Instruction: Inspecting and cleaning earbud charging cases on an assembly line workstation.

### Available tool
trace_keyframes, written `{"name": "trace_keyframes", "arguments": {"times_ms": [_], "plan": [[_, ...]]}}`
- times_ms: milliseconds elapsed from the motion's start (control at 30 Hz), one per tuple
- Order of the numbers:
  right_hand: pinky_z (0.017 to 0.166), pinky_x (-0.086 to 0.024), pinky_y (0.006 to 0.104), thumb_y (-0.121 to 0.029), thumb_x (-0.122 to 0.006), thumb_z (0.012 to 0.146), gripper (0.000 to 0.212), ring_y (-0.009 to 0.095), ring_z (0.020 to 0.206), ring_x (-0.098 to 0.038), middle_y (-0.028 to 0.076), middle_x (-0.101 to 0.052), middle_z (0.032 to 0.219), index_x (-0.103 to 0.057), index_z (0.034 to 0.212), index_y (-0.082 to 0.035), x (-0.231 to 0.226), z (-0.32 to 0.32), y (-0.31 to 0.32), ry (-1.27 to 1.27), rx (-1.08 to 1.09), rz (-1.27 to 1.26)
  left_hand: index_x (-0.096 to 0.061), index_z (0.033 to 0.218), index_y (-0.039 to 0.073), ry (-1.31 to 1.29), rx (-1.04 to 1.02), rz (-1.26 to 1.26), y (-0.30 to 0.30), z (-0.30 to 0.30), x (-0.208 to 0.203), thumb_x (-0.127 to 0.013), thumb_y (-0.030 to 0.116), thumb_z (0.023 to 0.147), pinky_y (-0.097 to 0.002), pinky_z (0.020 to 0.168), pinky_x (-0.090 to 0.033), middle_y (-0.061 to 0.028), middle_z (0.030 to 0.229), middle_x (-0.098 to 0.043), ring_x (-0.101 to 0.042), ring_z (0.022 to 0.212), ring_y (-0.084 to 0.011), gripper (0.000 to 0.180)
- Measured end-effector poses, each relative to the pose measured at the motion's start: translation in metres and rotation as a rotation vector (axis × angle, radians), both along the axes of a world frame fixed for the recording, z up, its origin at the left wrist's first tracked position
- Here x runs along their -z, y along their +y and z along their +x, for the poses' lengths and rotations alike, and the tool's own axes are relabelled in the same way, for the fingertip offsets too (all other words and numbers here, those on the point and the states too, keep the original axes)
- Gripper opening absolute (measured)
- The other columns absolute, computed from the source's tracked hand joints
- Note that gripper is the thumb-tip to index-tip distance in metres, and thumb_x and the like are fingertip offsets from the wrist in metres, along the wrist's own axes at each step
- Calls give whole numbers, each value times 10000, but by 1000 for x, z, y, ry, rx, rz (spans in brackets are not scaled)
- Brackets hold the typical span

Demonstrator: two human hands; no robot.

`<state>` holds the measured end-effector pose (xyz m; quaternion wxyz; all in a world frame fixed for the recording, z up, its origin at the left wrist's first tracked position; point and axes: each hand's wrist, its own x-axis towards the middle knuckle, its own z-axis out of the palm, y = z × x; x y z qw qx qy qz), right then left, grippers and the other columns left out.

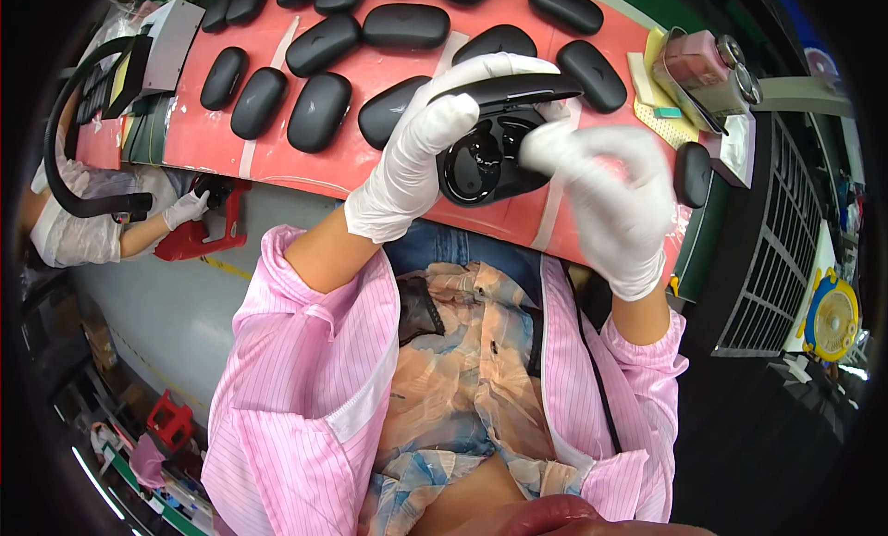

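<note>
My left hand (421, 143), in a white glove, is closed around a glossy black earbud charging case (467, 189) held above the bench. The case's lid (509, 88) is raised, and the dark moulded hollows inside face me. My right hand (615, 189), gloved in white too, is at the right side of the case with its fingertips by the inner hollows. Motion smears its fingers, so whether they hold anything cannot be made out. Several closed black cases (319, 111) lie on the red bench mat (194, 147) beyond my hands.
Containers with metal tops (731, 50), a yellow pad (668, 127) and a white box (735, 152) stand at the right. One black case (692, 173) lies near the right edge. At the left are a co-worker's gloved hand (188, 209), a red stool (208, 235) and a black curved arm (55, 138).
</note>
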<state>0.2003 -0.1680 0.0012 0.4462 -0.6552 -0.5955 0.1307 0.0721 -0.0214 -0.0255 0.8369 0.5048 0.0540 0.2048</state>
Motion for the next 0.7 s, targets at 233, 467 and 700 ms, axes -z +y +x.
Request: {"name": "trace_keyframes", "arguments": {"times_ms": [233, 467, 700], "plan": [[662, -476, 319, -15, -705, 714, 252, 212, 757, -611, 18, -642, 887, -731, 942, -120, 0, 15, 8, -526, 97, 135, -547, 1259, -49, -80, -47, -114, -3, 1, 3, -528, 466, 871, -318, 961, -479, -148, 1131, -643, -630, 1035, -203, 645], [663, -477, 325, -43, -706, 718, 288, 212, 761, -610, 30, -634, 902, -731, 987, -143, -13, -11, 11, -448, -112, 114, -553, 1239, -53, -113, 21, -115, -5, 4, -1, -524, 448, 885, -319, 941, -479, -150, 1092, -643, -625, 1008, -207, 614], [678, -494, 334, 11, -701, 719, 278, 211, 788, -624, 46, -623, 852, -728, 964, -116, -13, 17, 5, -565, 121, 66, -518, 1283, -68, -40, -19, 26, 2, 1, 2, -497, 580, 860, -333, 979, -470, -169, 1179, -618, -605, 1092, -216, 774]]}}
